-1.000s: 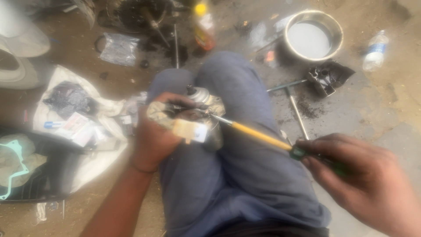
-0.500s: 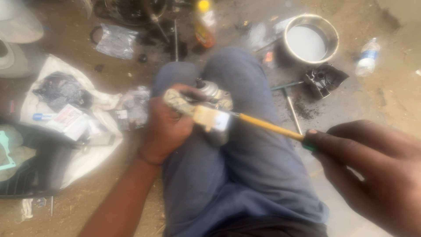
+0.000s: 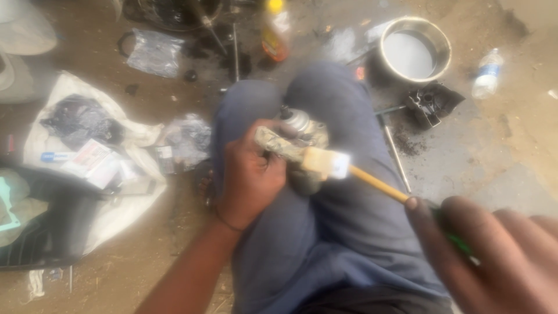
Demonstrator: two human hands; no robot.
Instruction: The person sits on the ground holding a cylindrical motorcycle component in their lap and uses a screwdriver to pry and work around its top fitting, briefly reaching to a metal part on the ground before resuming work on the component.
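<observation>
Resting on the lap, over blue trousers, item one: a small grimy metal engine part with a rounded silver cap at its top end, clenched in the left hand, fingers wrapped around its left side

Item two: a paintbrush, pale bristle head pressed against the part at its 4 o'clock side, yellow shaft running off toward 4 o'clock into a green grip. The right hand is closed around that grip, blurred and close to the camera

Change noted: against the two earlier views, the brush head sits in nearly the same spot on the part, while the part has turned a little in the left hand and the silver cap now shows more plainly at 12 o'clock. The right hand has come nearer the lens. Judged from this, the brushing of the part goes on, with a fresh face turned to the bristles

Surroundings, placed from the part:
- 1 o'clock: round metal pan holding pale liquid
- 2 o'clock: black metal piece on a dark stain; beyond it a clear plastic bottle
- 3 o'clock: thin metal rod lying on the ground
- 9 o'clock: white sack spread flat, with small cartons and a dark bag on it
- 11 o'clock: clear plastic bag
- 12 o'clock: yellow-capped bottle
</observation>
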